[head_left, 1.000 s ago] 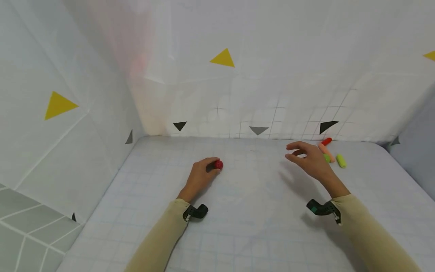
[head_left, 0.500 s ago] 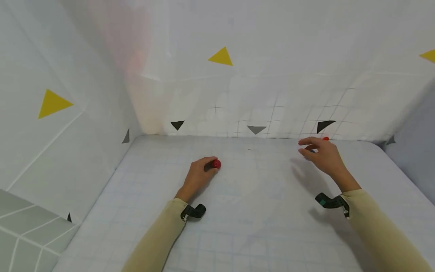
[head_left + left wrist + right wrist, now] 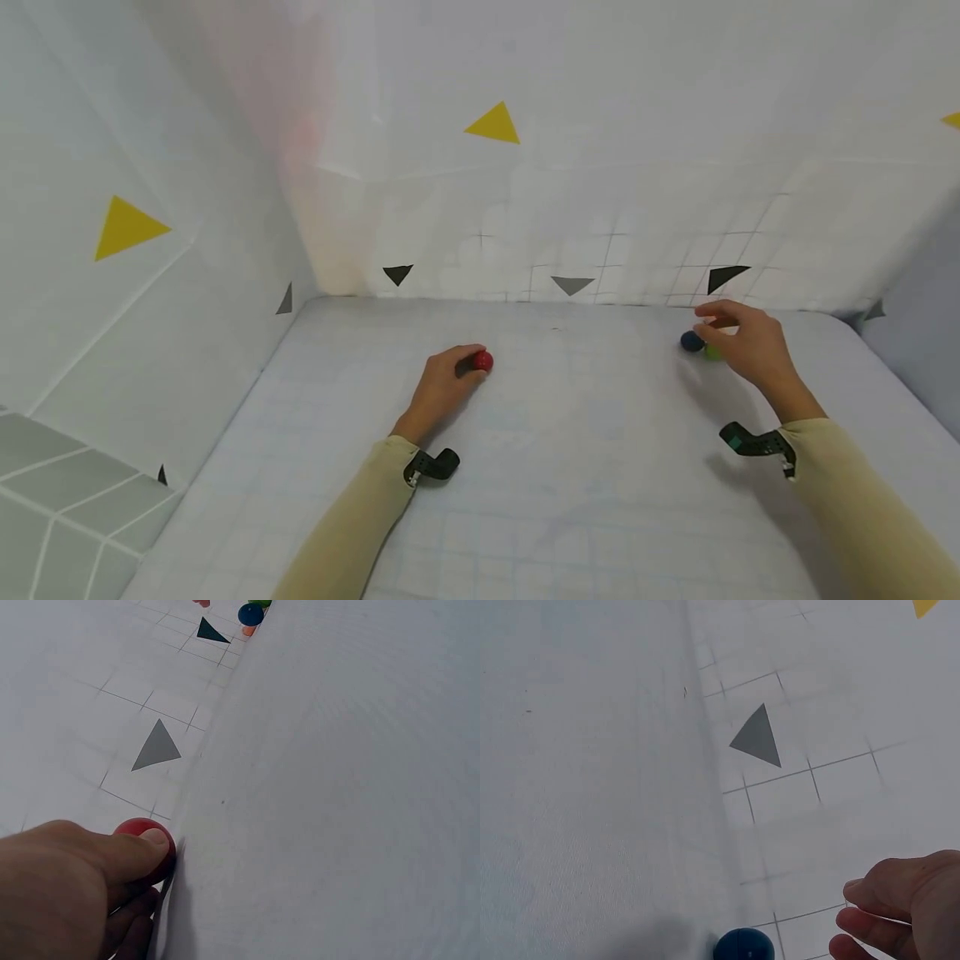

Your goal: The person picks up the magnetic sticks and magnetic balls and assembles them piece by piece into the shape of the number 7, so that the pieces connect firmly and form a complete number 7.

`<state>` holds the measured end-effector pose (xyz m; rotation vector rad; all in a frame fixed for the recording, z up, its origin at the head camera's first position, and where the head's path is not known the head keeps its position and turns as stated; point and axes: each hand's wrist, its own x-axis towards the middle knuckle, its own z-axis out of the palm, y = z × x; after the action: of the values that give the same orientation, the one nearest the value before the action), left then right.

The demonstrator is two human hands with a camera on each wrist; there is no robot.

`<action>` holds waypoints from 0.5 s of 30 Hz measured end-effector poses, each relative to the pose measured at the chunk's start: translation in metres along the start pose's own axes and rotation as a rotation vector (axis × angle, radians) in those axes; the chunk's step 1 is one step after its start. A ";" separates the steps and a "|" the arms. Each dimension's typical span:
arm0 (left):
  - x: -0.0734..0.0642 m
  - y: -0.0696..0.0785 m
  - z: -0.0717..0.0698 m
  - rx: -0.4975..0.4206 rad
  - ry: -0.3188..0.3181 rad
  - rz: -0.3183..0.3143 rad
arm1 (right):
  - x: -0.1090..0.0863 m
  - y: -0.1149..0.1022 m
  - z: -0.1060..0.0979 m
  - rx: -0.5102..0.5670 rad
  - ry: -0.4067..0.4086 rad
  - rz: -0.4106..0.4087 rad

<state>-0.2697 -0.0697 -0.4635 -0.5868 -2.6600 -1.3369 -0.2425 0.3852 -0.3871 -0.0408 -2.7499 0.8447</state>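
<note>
Count on the table [image 3: 570, 475]: one red ball [image 3: 485, 361], one dark blue ball [image 3: 692, 342], one green piece [image 3: 713, 352] partly hidden, one orange piece [image 3: 248, 631]. Left hand [image 3: 438, 390]: reaching forward, thumb and fingers clamped on the red ball, left of middle, nearer the far edge. Right hand [image 3: 752, 343]: raised, thumb and fingertips apart, beside the blue ball, toward the far right corner.
</note>
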 end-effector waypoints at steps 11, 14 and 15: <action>-0.001 0.005 0.002 0.000 -0.005 -0.003 | -0.007 0.023 -0.011 -0.032 0.050 0.108; -0.002 0.005 0.001 0.002 0.001 -0.004 | -0.007 0.028 -0.012 -0.033 0.061 0.131; -0.002 0.005 0.000 0.003 0.004 -0.003 | -0.007 0.029 -0.011 -0.036 0.062 0.139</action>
<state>-0.2661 -0.0674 -0.4608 -0.5791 -2.6601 -1.3332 -0.2340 0.4150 -0.3960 -0.2638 -2.7284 0.8143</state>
